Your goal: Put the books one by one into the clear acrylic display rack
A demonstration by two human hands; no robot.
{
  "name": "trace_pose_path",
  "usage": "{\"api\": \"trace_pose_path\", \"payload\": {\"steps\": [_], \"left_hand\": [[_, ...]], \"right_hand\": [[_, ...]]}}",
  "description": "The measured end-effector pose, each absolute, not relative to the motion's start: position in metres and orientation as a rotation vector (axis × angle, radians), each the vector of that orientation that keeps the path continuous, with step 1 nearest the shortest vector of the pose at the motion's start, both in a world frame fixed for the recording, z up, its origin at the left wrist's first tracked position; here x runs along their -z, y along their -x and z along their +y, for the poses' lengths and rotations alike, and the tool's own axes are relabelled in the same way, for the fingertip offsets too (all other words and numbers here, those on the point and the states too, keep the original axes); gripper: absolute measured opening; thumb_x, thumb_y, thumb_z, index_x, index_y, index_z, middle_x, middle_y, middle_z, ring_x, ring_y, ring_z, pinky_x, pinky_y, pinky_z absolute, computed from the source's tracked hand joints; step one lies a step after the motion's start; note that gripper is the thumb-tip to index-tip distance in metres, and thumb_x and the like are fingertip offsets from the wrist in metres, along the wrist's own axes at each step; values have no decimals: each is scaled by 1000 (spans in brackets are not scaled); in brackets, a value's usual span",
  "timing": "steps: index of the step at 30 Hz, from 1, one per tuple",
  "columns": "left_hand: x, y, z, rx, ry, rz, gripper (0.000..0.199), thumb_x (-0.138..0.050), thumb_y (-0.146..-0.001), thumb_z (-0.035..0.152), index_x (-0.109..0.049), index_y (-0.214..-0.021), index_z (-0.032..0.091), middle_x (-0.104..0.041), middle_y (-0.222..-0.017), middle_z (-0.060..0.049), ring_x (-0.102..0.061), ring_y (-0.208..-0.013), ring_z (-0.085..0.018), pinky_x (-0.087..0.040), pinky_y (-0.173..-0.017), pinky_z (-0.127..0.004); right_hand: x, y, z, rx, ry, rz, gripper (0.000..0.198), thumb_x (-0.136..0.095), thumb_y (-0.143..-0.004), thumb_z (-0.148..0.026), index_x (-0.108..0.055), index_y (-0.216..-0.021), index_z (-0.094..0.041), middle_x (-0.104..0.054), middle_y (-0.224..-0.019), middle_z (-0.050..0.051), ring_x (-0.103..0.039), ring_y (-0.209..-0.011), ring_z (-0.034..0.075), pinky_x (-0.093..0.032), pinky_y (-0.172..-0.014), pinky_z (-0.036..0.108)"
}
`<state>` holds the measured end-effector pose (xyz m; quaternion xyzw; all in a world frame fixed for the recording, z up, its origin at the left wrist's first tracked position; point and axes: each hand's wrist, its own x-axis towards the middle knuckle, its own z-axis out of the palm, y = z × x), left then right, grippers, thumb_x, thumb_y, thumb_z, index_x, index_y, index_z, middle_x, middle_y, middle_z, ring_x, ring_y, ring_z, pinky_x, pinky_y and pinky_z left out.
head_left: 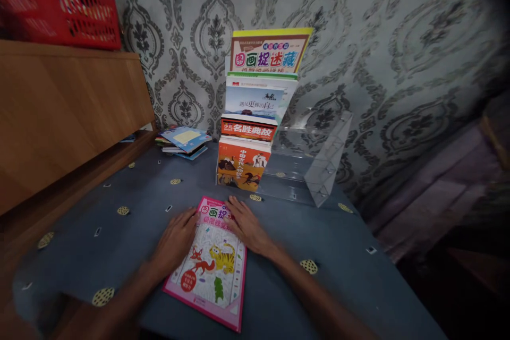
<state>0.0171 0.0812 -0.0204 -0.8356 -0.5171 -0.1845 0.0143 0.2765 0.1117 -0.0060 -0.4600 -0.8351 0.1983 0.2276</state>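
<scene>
At either side of the pink book point(211, 289), the left hand point(178, 235) and right hand point(250, 227) are bare, as are both slim forearms point(298, 281).

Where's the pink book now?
Low and left of centre in the head view, the pink book lies on the blue cloth, left hand and right hand at its sides.

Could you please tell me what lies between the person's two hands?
The head view shows a pink book there, with the left hand at one edge, the right hand over the other.
</scene>
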Motion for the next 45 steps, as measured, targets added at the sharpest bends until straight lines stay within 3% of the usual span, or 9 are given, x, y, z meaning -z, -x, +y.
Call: {"api": "trace_pose_path", "payload": {"steps": [5, 11, 16, 21, 30, 37, 45], "left_hand": [[17, -19, 104, 468, 2763, -1483, 49, -34, -105, 32, -42, -151, 16, -45, -158, -15, -38, -149, -26, -39, -116, -52], [-1, -36, 124, 275, 2929, -1253, 58, -31, -106, 47, -36, -155, 15, -35, -163, -16, -27, -153, -26, -24, -123, -53], [-11, -52, 121, 198, 3103, -1005, 64, -30, -105, 55, -29, -158, 18, -31, -165, -13, -23, -155, -22, -17, -125, -49], [-21, -71, 102, 160, 3258, -756, 64, -36, -104, 55, -29, -158, 23, -33, -164, -11, -26, -154, -23, -10, -127, -52], [-37, -77, 48, 151, 3477, -375, 54, -48, -102, 47, -37, -154, 35, -47, -157, -3, -33, -151, -23, -10, -127, -56], [-47, -66, 20, 114, 3596, -308, 66, -62, -97, 36, -31, -155, 43, -47, -156, 3, -39, -148, -21, -25, -126, -50], [-36, -57, 16, 147, 3514, -473, 77, -65, -92, 50, -27, -158, 37, -41, -160, -5, -38, -149, -27, -20, -126, -55]], "right_hand": [[5, -285, 111, -721, 1212, -2192, 64, -31, -104, -58, -44, -153, -18, -39, -160, 15, -29, -153, 26, -22, -126, 54], [-5, -288, 117, -980, 1182, -1985, 79, -29, -97, -74, -44, -154, -21, -39, -161, 12, -34, -151, 27, -22, -126, 53], [-9, -292, 121, -1141, 1145, -1845, 87, -27, -91, -83, -41, -155, -25, -39, -162, 7, -36, -150, 25, -26, -125, 48], [-11, -293, 120, -1157, 1128, -1880, 95, -25, -88, -87, -38, -157, -23, -36, -164, 8, -31, -152, 24, -21, -127, 45], [-16, -294, 116, -1122, 1145, -1912, 85, -27, -93, -81, -39, -156, -26, -38, -163, 5, -32, -152, 24, -20, -127, 48], [-11, -295, 118, -1089, 1159, -1955, 79, -28, -96, -77, -39, -156, -26, -38, -163, 6, -34, -151, 23, -21, -127, 48], [-10, -294, 116, -1021, 1157, -2015, 73, -28, -99, -72, -40, -155, -27, -38, -162, 6, -33, -151, 22, -23, -126, 49]]}}
